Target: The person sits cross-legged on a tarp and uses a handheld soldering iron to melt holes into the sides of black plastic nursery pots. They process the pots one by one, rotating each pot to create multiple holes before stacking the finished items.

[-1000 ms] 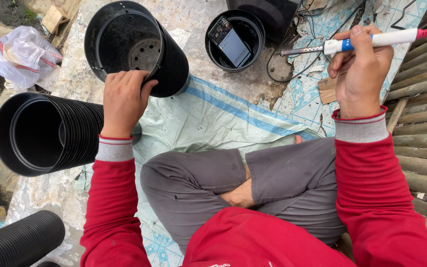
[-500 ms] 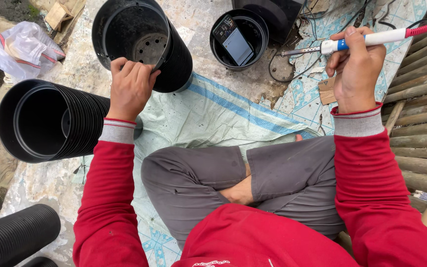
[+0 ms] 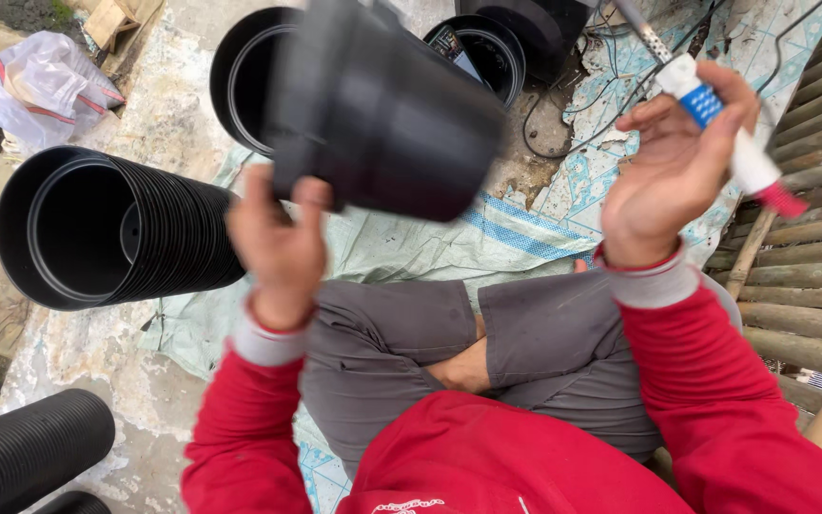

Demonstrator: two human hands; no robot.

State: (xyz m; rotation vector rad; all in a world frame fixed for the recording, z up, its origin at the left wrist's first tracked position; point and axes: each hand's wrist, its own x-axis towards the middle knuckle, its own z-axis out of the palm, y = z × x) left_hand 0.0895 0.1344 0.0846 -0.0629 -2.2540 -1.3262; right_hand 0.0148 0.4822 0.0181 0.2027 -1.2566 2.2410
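My left hand grips the rim of a single black plastic pot and holds it up, tilted, in front of me. My right hand holds a pen-shaped tool with a white and blue handle, a red end and a metal tip pointing up and away. The tool is apart from the pot, to its right. I sit cross-legged in grey trousers and a red top.
A long stack of nested black pots lies on its side at left. Another black pot lies behind the raised one. A pot with a small device inside stands further back. A plastic bag, cables, a woven sheet and wooden slats surround me.
My left hand has lifted a black pot off the ground stack and raised it toward me. My right hand has turned the tool from lying sideways to pointing upward.
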